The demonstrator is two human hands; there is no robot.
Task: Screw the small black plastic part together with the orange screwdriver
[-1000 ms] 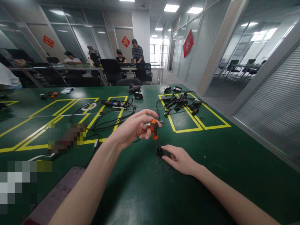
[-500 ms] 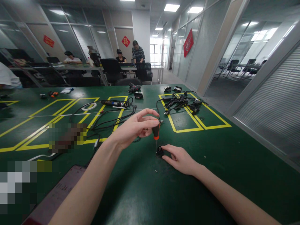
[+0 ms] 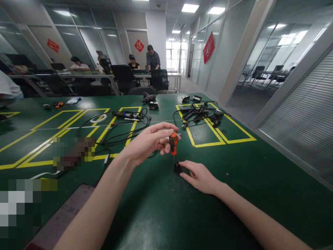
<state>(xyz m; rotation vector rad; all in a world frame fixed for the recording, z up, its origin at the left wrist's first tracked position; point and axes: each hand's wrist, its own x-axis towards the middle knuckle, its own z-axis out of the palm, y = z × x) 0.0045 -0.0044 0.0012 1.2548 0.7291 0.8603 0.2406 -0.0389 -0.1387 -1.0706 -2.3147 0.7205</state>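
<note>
My left hand (image 3: 153,140) has its fingers around the handle of an upright screwdriver (image 3: 173,144), orange and dark, with its thin shaft pointing down. The shaft meets a small round black part (image 3: 177,169) that lies on the green table and has a short tube standing up from it. With thumb and forefinger, my right hand (image 3: 199,176) grips that black part from the right side. A tiny bit of metal (image 3: 173,190), perhaps a screw, lies just in front; it is too small to tell.
Black cables and adapters (image 3: 200,113) lie piled at the back right inside yellow tape. A power drill (image 3: 148,98) is at the far edge. On the left are a corded tool (image 3: 126,114), a white ring (image 3: 98,118) and a phone (image 3: 67,211). People sit and stand behind.
The screwdriver handle has turned, so more of its orange side shows. The fingers of my left hand have shifted on it. My right hand stays on the black part.
</note>
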